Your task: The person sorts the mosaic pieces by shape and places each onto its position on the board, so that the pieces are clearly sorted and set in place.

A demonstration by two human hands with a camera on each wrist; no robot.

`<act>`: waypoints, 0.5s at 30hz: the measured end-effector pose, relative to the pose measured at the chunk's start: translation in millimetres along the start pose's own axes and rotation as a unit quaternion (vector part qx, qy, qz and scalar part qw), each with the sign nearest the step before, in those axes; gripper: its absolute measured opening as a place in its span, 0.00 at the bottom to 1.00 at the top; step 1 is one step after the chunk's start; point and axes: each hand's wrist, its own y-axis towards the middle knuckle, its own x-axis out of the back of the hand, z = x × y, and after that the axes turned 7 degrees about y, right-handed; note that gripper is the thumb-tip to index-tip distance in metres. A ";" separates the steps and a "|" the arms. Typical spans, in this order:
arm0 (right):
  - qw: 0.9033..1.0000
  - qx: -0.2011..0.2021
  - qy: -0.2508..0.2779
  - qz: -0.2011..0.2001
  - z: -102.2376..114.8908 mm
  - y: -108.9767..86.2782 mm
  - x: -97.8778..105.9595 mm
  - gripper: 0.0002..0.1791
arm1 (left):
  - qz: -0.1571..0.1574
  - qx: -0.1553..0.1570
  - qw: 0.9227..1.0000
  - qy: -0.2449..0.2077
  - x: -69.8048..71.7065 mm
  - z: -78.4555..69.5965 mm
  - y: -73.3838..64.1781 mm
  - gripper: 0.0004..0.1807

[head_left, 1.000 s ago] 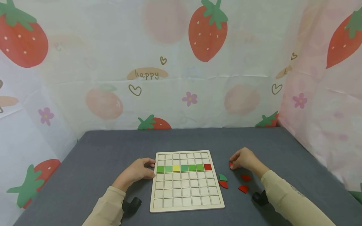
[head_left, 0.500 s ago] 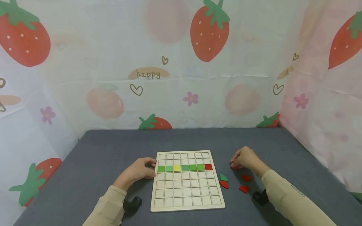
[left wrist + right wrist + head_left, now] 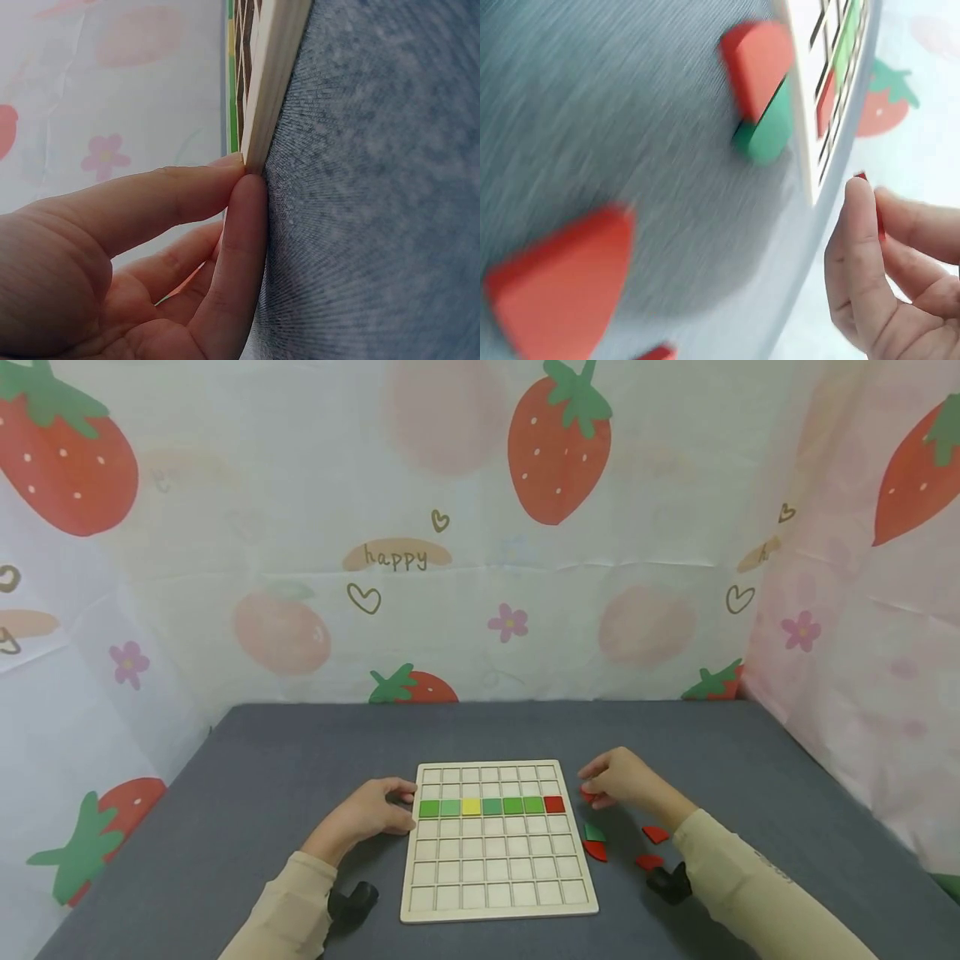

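Observation:
A wooden grid board (image 3: 465,870) lies on the table with one row of coloured square tiles (image 3: 491,807), green, yellow and red. At its left edge is my left hand (image 3: 367,814); in the left wrist view, the thumb and a finger (image 3: 232,240) pinch the pale wooden edge (image 3: 274,82). My right hand (image 3: 626,777) is beside the board's upper right side and pinches a red piece (image 3: 588,794) between thumb and fingers. In the right wrist view only a thin strip of this red piece (image 3: 881,219) shows; its full shape is hidden.
A green quarter-circle piece (image 3: 594,833) and a red one (image 3: 596,851) lie against the board's right side. Two more red pieces, one farther (image 3: 656,834) and one nearer (image 3: 649,862), lie below the right forearm. A strawberry-print cloth (image 3: 465,635) stands behind the table.
My right hand has picked the red piece up from the table and moved left with it, closer to the board. The left hand stays at the board's edge.

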 end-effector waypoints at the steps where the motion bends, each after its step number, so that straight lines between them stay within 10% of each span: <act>1: 1.000 0.000 -0.003 0.000 2.7 0.2 -3.2 0.17 | 0.001 -0.002 1.000 0.001 -0.1 0.0 0.3 0.32; 15: 0.999 0.008 0.029 0.020 18.0 8.6 -30.3 0.10 | 0.013 -0.004 1.000 -0.004 1.7 0.7 0.7 0.33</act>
